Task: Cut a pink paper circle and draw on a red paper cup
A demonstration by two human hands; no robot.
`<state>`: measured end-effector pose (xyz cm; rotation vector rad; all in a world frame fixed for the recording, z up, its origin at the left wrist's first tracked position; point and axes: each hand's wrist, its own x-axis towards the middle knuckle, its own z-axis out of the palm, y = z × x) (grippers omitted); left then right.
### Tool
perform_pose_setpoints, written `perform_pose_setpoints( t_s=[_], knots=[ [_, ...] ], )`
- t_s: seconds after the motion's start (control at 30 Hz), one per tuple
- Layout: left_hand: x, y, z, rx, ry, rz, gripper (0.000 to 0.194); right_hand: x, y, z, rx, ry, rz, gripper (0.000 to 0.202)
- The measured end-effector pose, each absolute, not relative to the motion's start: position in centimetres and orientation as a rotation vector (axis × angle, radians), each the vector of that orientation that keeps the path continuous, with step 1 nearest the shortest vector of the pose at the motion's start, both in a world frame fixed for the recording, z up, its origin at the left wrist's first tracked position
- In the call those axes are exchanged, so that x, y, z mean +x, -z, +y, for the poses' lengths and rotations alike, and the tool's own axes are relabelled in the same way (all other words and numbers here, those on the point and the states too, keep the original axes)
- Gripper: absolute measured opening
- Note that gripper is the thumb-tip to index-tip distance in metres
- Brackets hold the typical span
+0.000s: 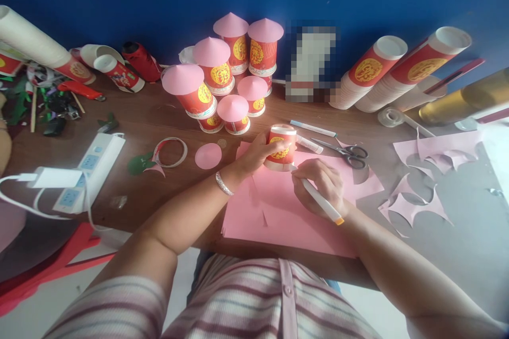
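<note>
My left hand (258, 152) is wrapped round a red paper cup (280, 143) with a gold emblem, held above a stack of pink paper (278, 217). The cup's white rim faces down toward me. In my right hand (321, 183) is a white marker (321, 201) with an orange end, its tip at the cup's white rim. Just behind the cup lie a second marker (314, 128) and a pale tube-like item (310, 144), partly hidden. A pair of scissors (352, 154) with black handles rests on the paper's right edge.
Red cups with pink cone tops (218, 71) stand at the back. Tall cup stacks (382, 71) are at the back right. Pink paper scraps (417, 206) lie to the right. At left are a pink disc (208, 156), a ring (170, 152) and a power strip (89, 172) with cables.
</note>
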<state>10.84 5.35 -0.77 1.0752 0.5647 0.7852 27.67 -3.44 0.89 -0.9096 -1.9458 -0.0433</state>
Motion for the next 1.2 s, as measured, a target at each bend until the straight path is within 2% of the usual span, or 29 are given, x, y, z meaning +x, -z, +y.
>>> perform_pose_setpoints(
  t_s=[0.27, 1.2],
  knots=[
    [10.82, 0.54, 5.33, 0.986, -0.818, 0.578, 0.031, 27.49, -0.54, -3.67, -0.908, 0.005, -1.985, 0.025],
    [10.91, 0.74, 5.32, 1.008, -0.817, 0.593, 0.032, 27.38, -0.38, -3.33, -0.942, 0.088, -1.976, 0.021]
  ],
)
